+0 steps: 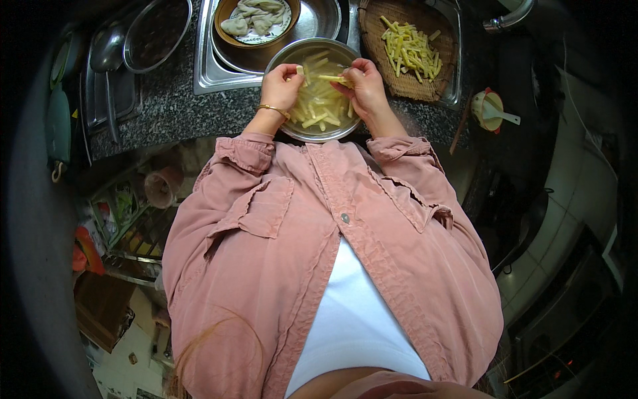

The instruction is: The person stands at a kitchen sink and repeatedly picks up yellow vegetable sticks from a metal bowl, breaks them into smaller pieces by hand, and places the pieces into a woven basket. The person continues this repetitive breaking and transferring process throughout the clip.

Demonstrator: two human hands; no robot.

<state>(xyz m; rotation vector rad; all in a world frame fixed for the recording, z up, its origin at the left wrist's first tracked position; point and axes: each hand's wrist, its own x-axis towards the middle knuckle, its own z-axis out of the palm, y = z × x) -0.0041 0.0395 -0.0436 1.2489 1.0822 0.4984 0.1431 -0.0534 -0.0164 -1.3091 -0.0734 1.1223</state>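
Observation:
A round metal bowl point(319, 138) of water sits at the counter's front edge, right before my body. Many pale yellow cut strips point(321, 117), which look like a peeled vegetable, lie in the water. Over the bowl's left side, my left hand point(284, 85) pinches a short pale piece point(299, 70) between thumb and fingers. My right hand point(364, 85), above the right rim, grips one or more yellow strips point(331, 78) that point inward. More strips point(408, 50) are heaped on a woven bamboo basket point(428, 92) to the right of the bowl.
Behind the bowl, a metal basin point(324, 25) in the sink holds a brown bowl point(222, 25) with a plate and pale cloth. A ladle point(108, 50) and metal-rimmed container point(157, 35) stand left on the granite counter point(169, 109). A small pot point(486, 109) with a white spoon is at right.

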